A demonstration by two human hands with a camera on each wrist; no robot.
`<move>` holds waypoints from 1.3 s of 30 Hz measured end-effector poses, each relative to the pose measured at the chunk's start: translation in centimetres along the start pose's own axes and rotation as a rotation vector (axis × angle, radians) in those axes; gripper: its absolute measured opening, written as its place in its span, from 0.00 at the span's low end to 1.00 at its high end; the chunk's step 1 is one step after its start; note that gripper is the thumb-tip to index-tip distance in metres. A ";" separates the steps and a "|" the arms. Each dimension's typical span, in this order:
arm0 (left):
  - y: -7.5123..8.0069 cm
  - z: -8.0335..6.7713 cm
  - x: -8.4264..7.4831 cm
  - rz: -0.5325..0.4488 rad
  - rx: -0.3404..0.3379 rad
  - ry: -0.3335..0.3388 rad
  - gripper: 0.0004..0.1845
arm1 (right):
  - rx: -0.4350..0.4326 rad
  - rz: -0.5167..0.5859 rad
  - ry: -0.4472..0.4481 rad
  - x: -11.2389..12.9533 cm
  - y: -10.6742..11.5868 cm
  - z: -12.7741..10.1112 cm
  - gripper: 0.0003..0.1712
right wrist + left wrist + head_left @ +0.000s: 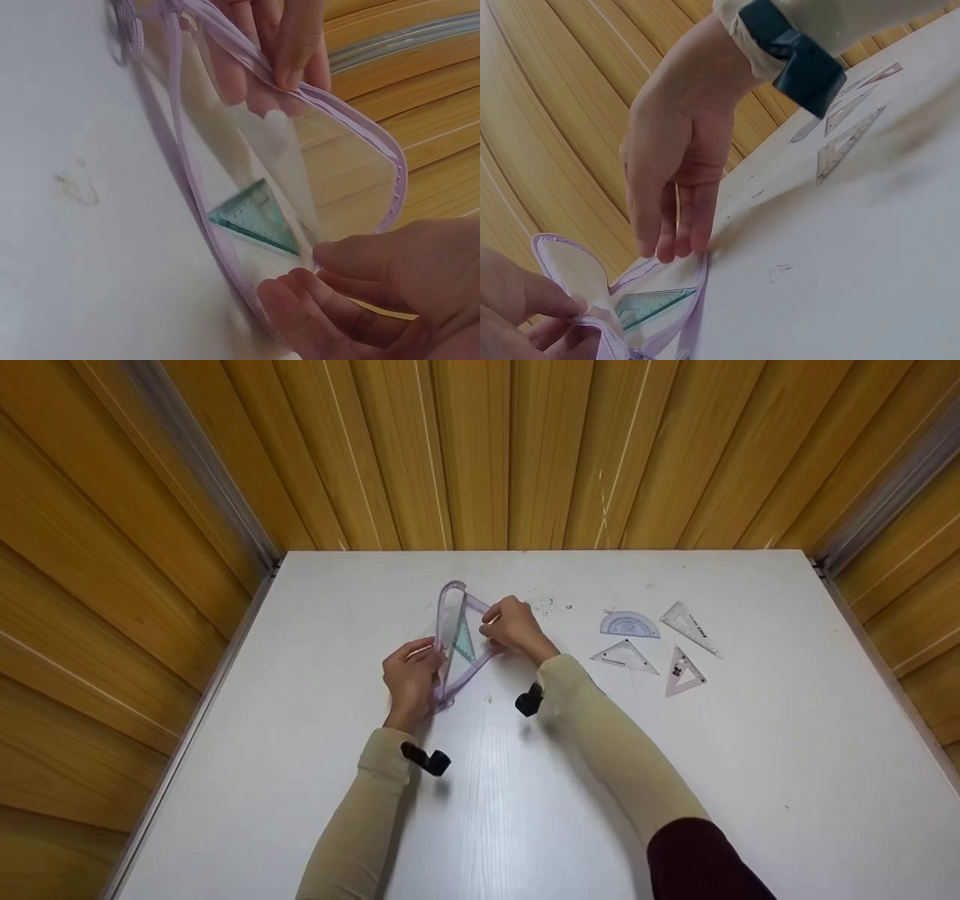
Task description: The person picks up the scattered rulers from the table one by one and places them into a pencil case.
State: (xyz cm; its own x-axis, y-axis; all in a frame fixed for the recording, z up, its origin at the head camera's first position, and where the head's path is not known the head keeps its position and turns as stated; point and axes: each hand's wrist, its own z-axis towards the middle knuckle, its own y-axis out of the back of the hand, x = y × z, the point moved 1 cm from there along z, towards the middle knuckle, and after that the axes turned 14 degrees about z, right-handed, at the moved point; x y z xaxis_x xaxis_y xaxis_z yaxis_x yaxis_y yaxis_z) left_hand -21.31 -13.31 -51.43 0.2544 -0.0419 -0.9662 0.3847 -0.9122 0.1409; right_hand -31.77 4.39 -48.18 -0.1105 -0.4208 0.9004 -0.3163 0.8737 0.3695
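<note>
A see-through mesh zip pouch (440, 619) with purple trim stands with its mouth spread apart on the white table. My left hand (411, 676) pinches one edge of it between thumb and fingers, which show in the right wrist view too. Inside lies a teal set square (259, 219), visible through the opening. My right hand (517, 628) is at the opposite edge of the pouch. Its fingers hang nearly straight in the left wrist view, and the right wrist view shows a gap between thumb and fingertips, right by the purple rim.
To the right on the table (750, 780) lie a blue protractor (628, 625), two clear set squares (626, 658) and a pinkish set square (684, 673). Wood-look panels (480, 457) rise behind the table's far edge.
</note>
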 end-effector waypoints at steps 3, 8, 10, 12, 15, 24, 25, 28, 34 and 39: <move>0.1 0.2 0.2 -0.005 0.000 0.011 0.12 | 0.028 0.021 0.009 -0.1 1.7 -0.6 0.17; 0.5 0.3 0.3 0.005 -0.031 0.036 0.11 | 0.064 -0.029 0.094 -0.7 4.7 -1.7 0.20; 0.6 0.3 0.2 0.012 -0.042 0.040 0.11 | 0.065 -0.056 0.143 -1.1 5.9 -2.2 0.21; 0.7 0.3 0.1 0.016 -0.046 0.044 0.11 | 0.061 -0.080 0.185 -1.5 7.1 -2.7 0.23; 0.8 0.4 -0.1 0.017 -0.051 0.050 0.10 | 0.052 -0.097 0.216 -2.2 8.7 -3.6 0.27; 0.8 0.3 -0.1 0.017 -0.052 0.038 0.09 | 0.040 -0.104 0.275 -4.1 11.4 -6.0 0.38; 0.8 0.3 -0.1 0.021 -0.049 0.039 0.10 | 0.043 -0.104 0.289 -4.4 11.6 -6.2 0.39; 0.9 0.4 -0.1 0.016 -0.039 0.040 0.11 | 0.060 -0.094 0.316 -5.1 12.0 -6.9 0.45; 0.9 0.3 -0.2 0.004 -0.038 0.042 0.11 | 0.058 -0.116 0.329 -6.5 12.5 -7.9 0.62; 1.0 0.3 -0.2 0.021 -0.028 0.042 0.12 | 0.028 -0.158 0.331 -7.6 12.7 -9.1 0.69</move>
State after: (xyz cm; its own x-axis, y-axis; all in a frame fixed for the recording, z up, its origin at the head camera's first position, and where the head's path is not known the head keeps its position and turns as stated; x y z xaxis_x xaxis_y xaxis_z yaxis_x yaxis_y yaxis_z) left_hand -21.23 -14.38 -51.18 0.2997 -0.0432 -0.9531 0.4037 -0.8994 0.1677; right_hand -26.41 20.87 -48.22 0.2514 -0.4444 0.8598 -0.3311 0.7953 0.5078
